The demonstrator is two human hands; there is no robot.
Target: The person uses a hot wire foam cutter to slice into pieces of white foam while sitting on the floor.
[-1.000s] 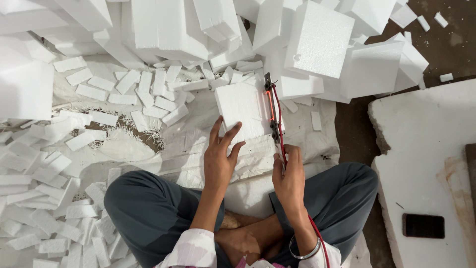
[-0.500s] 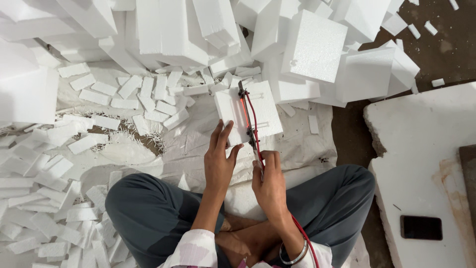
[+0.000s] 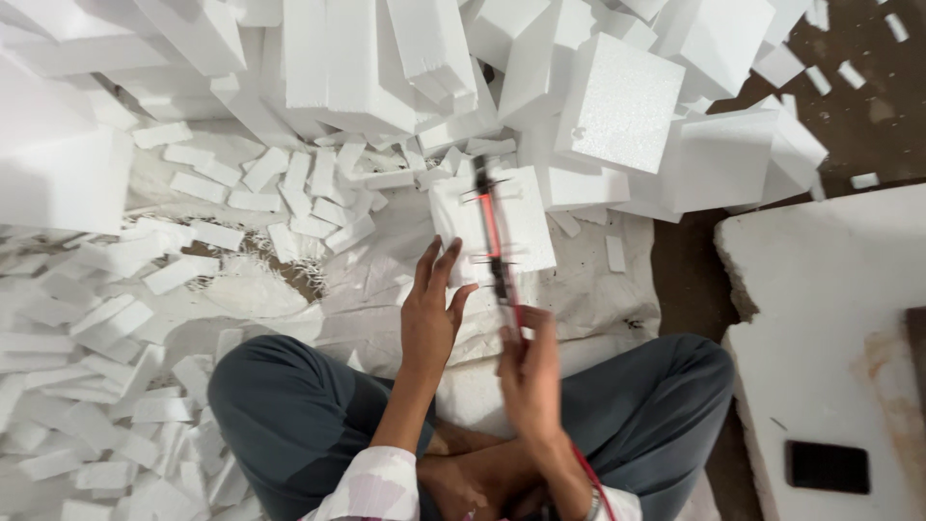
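I sit cross-legged on the floor in grey trousers. A white foam block [image 3: 526,217] lies in front of my knees on a white sheet. My left hand [image 3: 431,314] rests with fingers spread against the block's near left edge. My right hand [image 3: 526,371] grips the handle of a long, thin red-and-black cutting tool [image 3: 492,236]. The tool's frame reaches forward across the middle of the block, with short cross pieces near its far end. A red cord runs back from the tool past my right wrist.
Large white foam blocks [image 3: 617,106] are heaped at the back. Several small cut foam strips [image 3: 289,193] cover the floor to the left. A big foam slab [image 3: 830,318] lies to the right with a dark flat phone-like object [image 3: 827,467] on it.
The cutting tool has moved left from the block's right edge to across its middle. My right hand has shifted left with it. My left hand stays on the block.
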